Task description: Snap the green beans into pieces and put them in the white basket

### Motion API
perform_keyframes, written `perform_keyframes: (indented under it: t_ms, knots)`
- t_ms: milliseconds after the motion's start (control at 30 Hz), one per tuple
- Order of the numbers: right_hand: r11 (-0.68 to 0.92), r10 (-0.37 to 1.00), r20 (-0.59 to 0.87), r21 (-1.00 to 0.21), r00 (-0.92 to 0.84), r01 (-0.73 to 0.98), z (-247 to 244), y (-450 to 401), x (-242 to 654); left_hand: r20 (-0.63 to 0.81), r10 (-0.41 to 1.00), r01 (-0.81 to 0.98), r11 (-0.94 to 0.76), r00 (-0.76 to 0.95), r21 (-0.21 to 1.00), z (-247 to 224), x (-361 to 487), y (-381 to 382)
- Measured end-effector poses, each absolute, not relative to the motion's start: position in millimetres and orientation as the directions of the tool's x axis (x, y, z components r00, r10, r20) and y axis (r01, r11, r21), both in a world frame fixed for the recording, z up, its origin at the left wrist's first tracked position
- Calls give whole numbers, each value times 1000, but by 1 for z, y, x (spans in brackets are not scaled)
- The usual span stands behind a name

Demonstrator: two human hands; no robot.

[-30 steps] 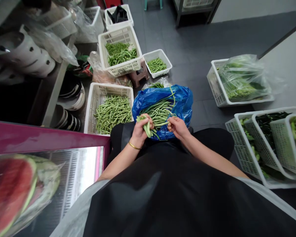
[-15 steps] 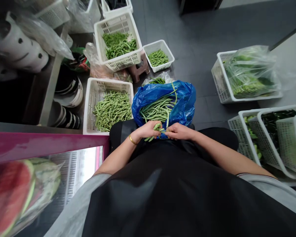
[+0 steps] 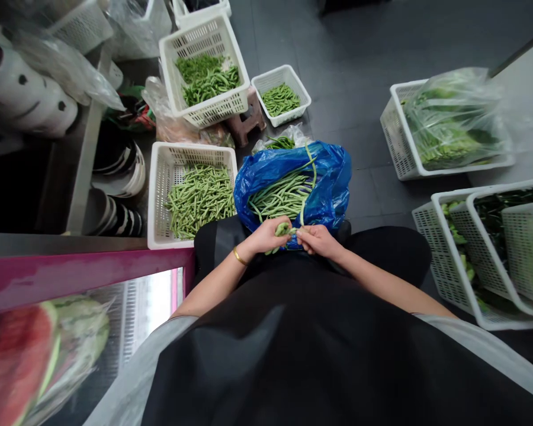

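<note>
Underfoot: grey tile floor (image 3: 359, 106) | white plastic crates (image 3: 157, 195) | steel counter (image 3: 84, 168) | green beans (image 3: 282, 229)

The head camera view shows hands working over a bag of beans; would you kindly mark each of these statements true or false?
The left hand grips a small bunch of slender green beans. True.
The right hand holds a steel knife. False: its fingers pinch at the beans, and no knife shows.
The crumpled blue plastic bag holds more beans. True.
The white lattice plastic basket beside the bag holds red tomatoes. False: it holds green beans.
</note>
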State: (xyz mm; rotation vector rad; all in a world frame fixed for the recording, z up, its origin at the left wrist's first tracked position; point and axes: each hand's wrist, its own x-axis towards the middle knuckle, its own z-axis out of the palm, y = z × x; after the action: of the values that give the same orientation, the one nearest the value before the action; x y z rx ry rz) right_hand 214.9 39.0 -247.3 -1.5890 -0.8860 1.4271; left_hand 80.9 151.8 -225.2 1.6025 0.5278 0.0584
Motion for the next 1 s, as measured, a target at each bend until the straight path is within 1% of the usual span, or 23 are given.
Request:
perform_keyframes:
  t_ms: [67,100,133,167,200,233,300,367,433,500,533,567,600,633,667,700,733,767,800,833,933,967,1000]
  knots:
    - [-369,874,-365,-928,320,-52,-252,47,219,-368,496,234,312,787,921,-228,86,140]
    - [-356,851,-323,-935,414,2,-255,51,223,-431,532,194,443,729,875,-229,88,135]
    - [-365,835,-270,-924,480,113,-259,54,227,-492,548,157,545,677,823,-232,89,131]
    - [-382,840,-213,-885,499,265,-262,55,231,-544,550,126,620,634,774,-234,89,130]
    - [-384,870,-165,-818,465,429,-264,54,235,-583,546,99,673,602,733,-236,89,131]
    - [-350,915,-136,-738,380,577,-265,51,237,-608,546,70,708,576,703,-238,88,134]
    - [-183,983,-119,-618,139,764,-264,41,236,-636,541,34,747,550,664,-242,85,142]
    - [-7,992,-108,-560,-64,828,-260,30,229,-669,477,79,779,569,622,-246,85,149]
    - [88,979,-111,-526,-170,846,-255,21,219,-698,354,182,802,623,569,-252,88,150]
    - [110,968,-132,-539,-212,835,-253,16,213,-701,243,278,793,671,542,-255,93,145]
    - [99,964,-148,-572,-222,815,-253,15,212,-692,226,302,776,686,554,-256,95,142]
    - [67,959,-174,-626,-223,777,-253,14,213,-676,249,300,754,693,585,-256,97,139]
    - [3,954,-213,-698,-212,716,-253,13,215,-653,309,271,727,691,631,-255,98,136]
    - [-92,943,-267,-780,-196,619,-254,12,219,-619,392,223,694,680,685,-254,99,134]
    - [-209,928,-328,-851,-176,482,-255,12,222,-575,482,164,654,662,738,-251,99,132]
    - [-327,911,-386,-892,-148,313,-255,11,225,-524,562,106,611,640,784,-249,98,131]
    - [-420,892,-437,-896,-119,143,-255,11,227,-478,621,60,571,621,819,-246,98,129]
    - [-475,876,-474,-880,-91,9,-254,11,227,-443,658,32,538,608,842,-243,97,128]
    - [-497,867,-494,-865,-62,-63,-253,12,226,-420,680,19,513,601,858,-240,97,127]
    - [-497,868,-496,-865,-25,-73,-251,12,224,-407,696,13,497,592,868,-238,96,125]
    - [-445,890,-437,-895,134,34,-242,15,213,-416,729,-15,504,544,864,-233,95,122]
    - [-422,891,-410,-906,193,21,-239,16,209,-426,733,-38,523,531,851,-231,95,121]
    - [-394,888,-390,-918,244,-33,-236,17,206,-436,730,-68,547,527,834,-229,95,120]
